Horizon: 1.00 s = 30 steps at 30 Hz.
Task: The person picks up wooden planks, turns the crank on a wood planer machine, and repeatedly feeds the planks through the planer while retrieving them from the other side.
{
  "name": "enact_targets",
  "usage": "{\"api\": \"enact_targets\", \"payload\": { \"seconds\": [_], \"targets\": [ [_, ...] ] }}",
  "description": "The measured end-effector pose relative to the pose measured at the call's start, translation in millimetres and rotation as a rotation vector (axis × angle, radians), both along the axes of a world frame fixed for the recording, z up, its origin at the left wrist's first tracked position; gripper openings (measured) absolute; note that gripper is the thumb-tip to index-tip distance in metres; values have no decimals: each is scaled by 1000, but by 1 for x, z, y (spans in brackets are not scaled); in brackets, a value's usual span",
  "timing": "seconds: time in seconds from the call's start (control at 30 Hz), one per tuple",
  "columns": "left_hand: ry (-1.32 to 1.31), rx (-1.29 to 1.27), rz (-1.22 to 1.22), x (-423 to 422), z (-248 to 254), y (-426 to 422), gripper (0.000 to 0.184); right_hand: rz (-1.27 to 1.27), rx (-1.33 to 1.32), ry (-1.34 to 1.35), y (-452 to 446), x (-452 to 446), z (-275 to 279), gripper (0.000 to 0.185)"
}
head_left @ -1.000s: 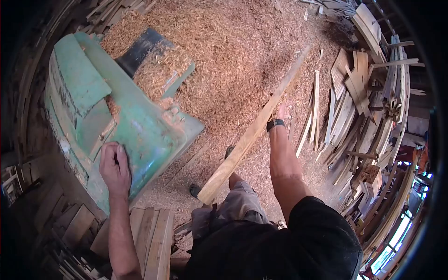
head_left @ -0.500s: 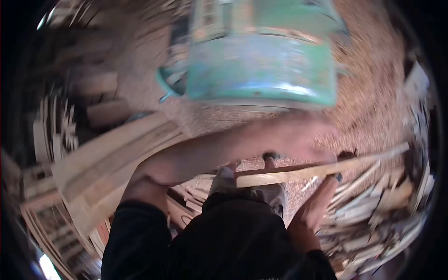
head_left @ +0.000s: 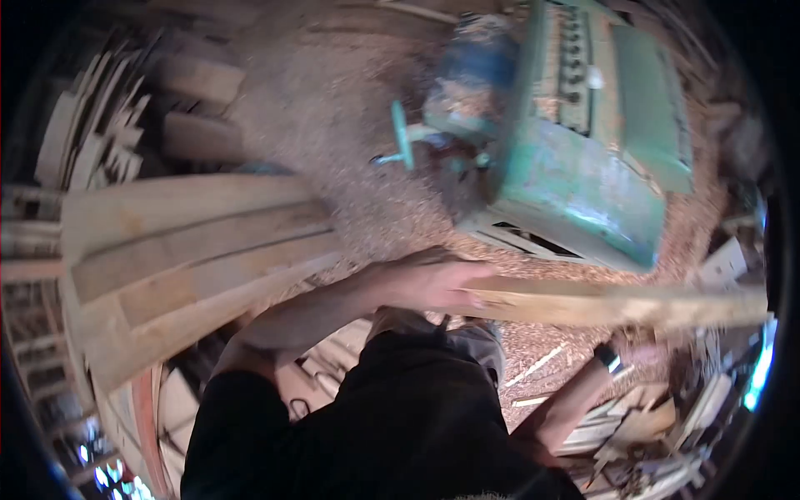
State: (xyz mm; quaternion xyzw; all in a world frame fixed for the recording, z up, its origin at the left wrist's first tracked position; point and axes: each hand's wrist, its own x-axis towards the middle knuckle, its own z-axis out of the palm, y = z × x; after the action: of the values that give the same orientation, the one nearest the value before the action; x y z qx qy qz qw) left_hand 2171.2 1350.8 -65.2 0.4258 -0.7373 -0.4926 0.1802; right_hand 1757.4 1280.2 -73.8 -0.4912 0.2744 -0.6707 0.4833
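Note:
A long, pale wooden plank [head_left: 617, 302] lies crosswise in front of my body and reaches toward the right edge of the view. My left hand [head_left: 433, 282] grips its left end, with the thumb and fingers on either side of the wood. Just below the plank, right of its middle, is my right hand [head_left: 637, 346], with a dark watch [head_left: 608, 358] on the wrist. Blur smears the fingers of that hand, so whether they close on the wood is unclear.
A green machine [head_left: 575, 192] with a handwheel [head_left: 402, 136] stands ahead on a floor of wood shavings [head_left: 375, 221]. Thick boards [head_left: 208, 250] are stacked at left. Offcuts [head_left: 642, 417] pile up at lower right, and upright slats [head_left: 100, 125] lean far left.
My left hand has moved left to the plank's end, and the plank has shifted right. My view has turned, so the machine now appears farther right and angled.

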Motion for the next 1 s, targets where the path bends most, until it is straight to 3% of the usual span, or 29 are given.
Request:
{"api": "enact_targets", "payload": {
  "seconds": [0.03,0.07,0.1,0.13,0.2,0.23,0.3,0.37,0.47,0.5,0.57,0.7,0.8,0.9,1.0],
  "targets": [
    [50,-6,95,15,-23,14,34,-230,138,-372,-6,64,9,50],
    [100,-16,179,31,-39,27,36,-548,485,-207,-40,12,-53,56],
    [-18,96,168,52,-19,28,39,-497,525,-220,-37,58,-22,59],
    [111,199,288,67,-18,35,41,-444,568,-236,-26,125,5,61],
    [46,193,410,99,-38,47,43,-184,617,-373,-30,165,-4,53],
    [23,202,482,114,-51,55,43,-223,598,-306,-36,189,-12,41],
    [-95,204,588,137,-57,72,45,26,562,-289,-32,236,-1,30],
    [-70,256,711,161,-85,98,43,109,557,-246,-26,278,4,40],
    [-33,305,823,192,-130,140,35,299,617,-288,-17,320,-7,39],
    [-34,297,834,195,-136,149,35,312,611,-289,-14,332,-13,39],
    [448,453,1010,199,-144,165,29,385,678,-301,-10,354,-23,34],
    [476,510,1069,241,-178,184,29,465,717,-260,-14,391,-37,29],
    [437,487,1063,263,-172,169,28,500,702,-237,-25,417,-43,28],
    [592,493,1010,286,-177,146,28,524,704,-223,-45,445,-50,28],
    [482,457,1148,320,-173,113,21,512,703,-210,-68,490,-56,26]
  ]
}}
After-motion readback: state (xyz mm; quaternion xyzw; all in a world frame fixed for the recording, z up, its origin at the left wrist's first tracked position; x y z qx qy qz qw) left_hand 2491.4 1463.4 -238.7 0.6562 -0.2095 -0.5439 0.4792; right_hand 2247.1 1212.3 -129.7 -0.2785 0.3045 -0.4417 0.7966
